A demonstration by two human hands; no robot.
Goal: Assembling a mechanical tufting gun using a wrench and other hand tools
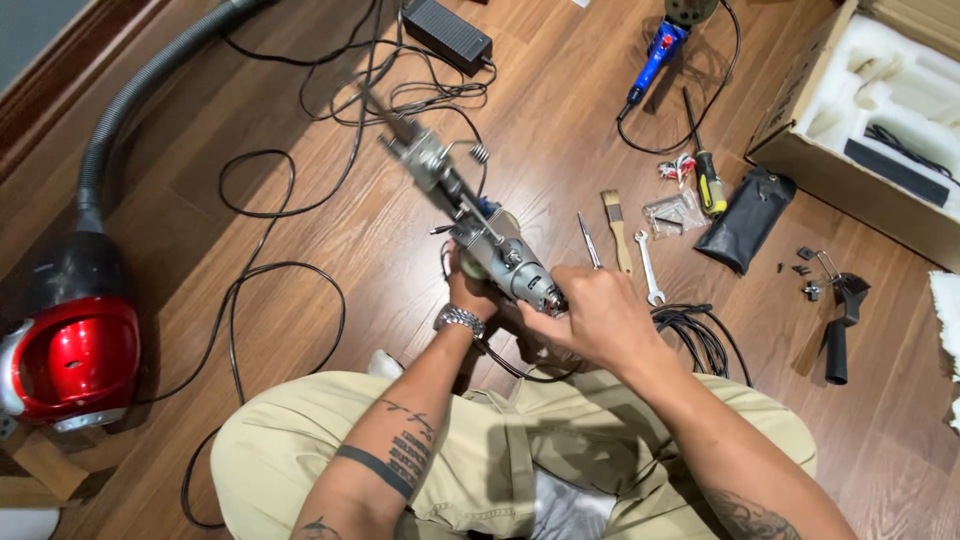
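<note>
Metal tool (478,222): we hold this grey motor-driven device above our lap, its long nose pointing up and away over the wood floor (300,230).
Left hand (470,290): we clasp the underside of the body, apparently to steady it.
Right hand (598,315): we close our fingers around the motor end, apparently to brace it.
Wrench (650,268): it lies just beside the right hand, within reach.
Cardboard box (800,110): open, it holds white foam with a black bar and cable.
</note>
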